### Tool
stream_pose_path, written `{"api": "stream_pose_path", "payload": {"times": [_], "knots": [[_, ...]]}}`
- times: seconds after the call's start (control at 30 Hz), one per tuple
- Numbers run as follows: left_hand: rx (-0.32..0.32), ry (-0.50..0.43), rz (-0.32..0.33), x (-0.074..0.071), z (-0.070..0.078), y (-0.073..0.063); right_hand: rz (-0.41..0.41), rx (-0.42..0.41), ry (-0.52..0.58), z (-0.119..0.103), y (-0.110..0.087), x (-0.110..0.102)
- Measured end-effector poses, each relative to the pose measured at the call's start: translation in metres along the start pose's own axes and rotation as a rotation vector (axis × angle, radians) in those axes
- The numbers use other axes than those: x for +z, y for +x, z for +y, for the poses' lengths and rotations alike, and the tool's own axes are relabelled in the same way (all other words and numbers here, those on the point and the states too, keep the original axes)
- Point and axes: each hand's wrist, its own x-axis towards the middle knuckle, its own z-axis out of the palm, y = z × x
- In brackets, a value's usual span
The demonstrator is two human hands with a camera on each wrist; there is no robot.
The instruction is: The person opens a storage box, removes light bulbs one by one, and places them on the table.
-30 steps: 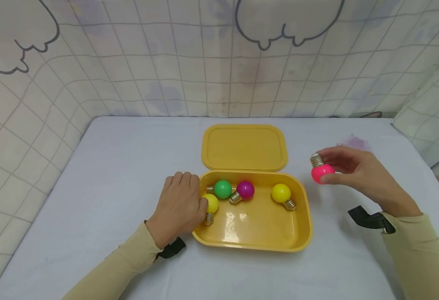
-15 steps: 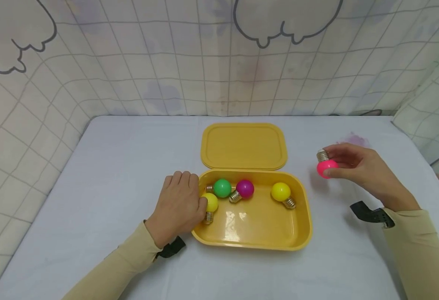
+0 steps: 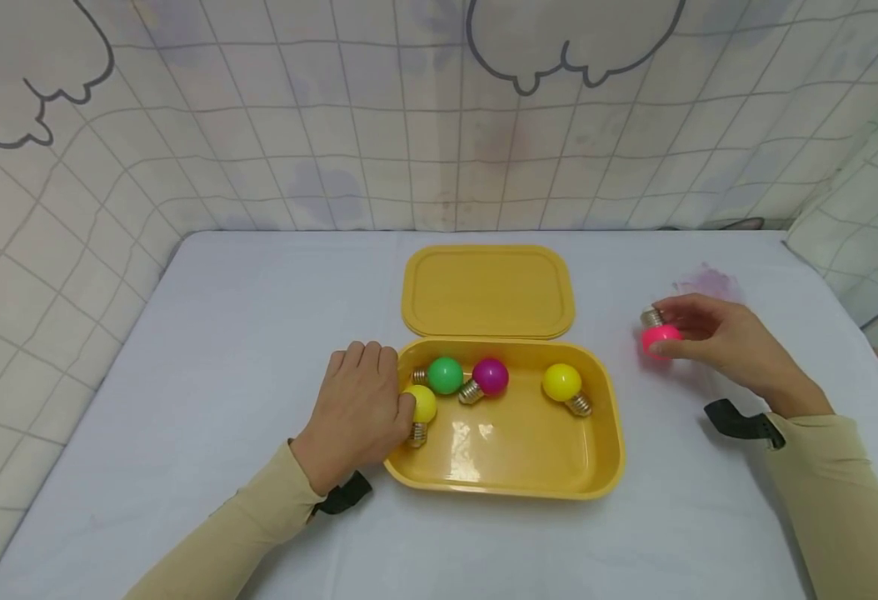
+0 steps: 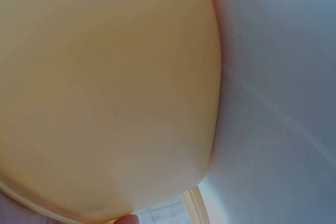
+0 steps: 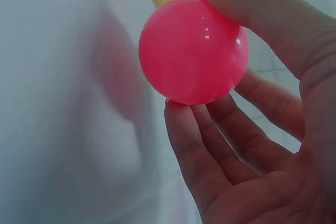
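My right hand (image 3: 739, 346) pinches a pink light bulb (image 3: 661, 340) between thumb and fingers, its metal screw base tipped up and away. In the right wrist view the pink bulb (image 5: 191, 51) hangs just above the white cloth, apart from its shadow. The left hand (image 3: 356, 417) grips the left rim of a yellow plastic box (image 3: 514, 493); in the left wrist view the box's outer wall (image 4: 115, 87) fills most of the picture. Inside lie a green bulb (image 3: 445, 376), a purple bulb (image 3: 491, 377), one yellow bulb (image 3: 562, 382) and another yellow bulb (image 3: 422, 405) partly behind the left thumb.
A yellow lid (image 3: 487, 292) lies flat directly behind the box. White cloth (image 3: 259, 292) covers the table, with a purple stain (image 3: 709, 283) beyond the right hand. Grid-patterned curtain (image 3: 424, 125) hangs behind and at both sides.
My right hand has carried the pink bulb a little to the right, away from the box, and then lowered it toward the cloth. The left hand has stayed on the box rim.
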Motion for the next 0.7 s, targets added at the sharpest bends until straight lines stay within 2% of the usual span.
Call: {"api": "stream_pose_path", "payload": {"times": [0.47,0.7], "knots": [[-0.002,0.005,-0.001,0.0006,0.0000,0.0004,0.002,0.015,-0.042,0.0073,0.0039,0.0044],[-0.003,0.007,0.004,0.0006,0.0000,0.0002,0.028,0.037,-0.057,0.0085,0.0059,0.0058]]}}
